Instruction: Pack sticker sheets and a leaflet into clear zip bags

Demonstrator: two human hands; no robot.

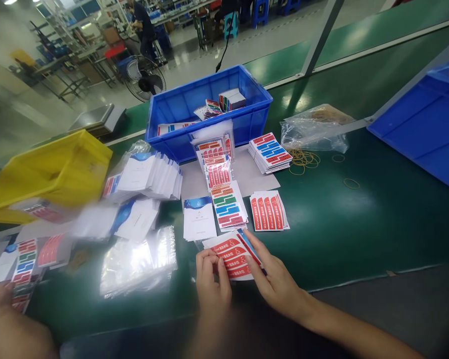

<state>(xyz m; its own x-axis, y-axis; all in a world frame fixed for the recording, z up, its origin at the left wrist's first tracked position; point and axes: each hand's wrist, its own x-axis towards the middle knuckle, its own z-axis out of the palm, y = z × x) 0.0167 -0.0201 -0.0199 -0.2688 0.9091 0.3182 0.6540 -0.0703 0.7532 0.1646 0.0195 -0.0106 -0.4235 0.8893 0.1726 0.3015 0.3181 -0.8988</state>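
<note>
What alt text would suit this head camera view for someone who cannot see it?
Two hands, left hand and right hand, hold a red sticker sheet on a green table. Beyond lie stacks of colourful sticker sheets, white cards, rubber bands, a blue crate and a yellow bin.

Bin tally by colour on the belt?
Blue bins: 2, the blue crate of sticker sheets and the blue bin at the right edge
Yellow bins: 1, the yellow bin
Total: 3
Both hands, left hand and right hand, hold a red sticker sheet.
</note>
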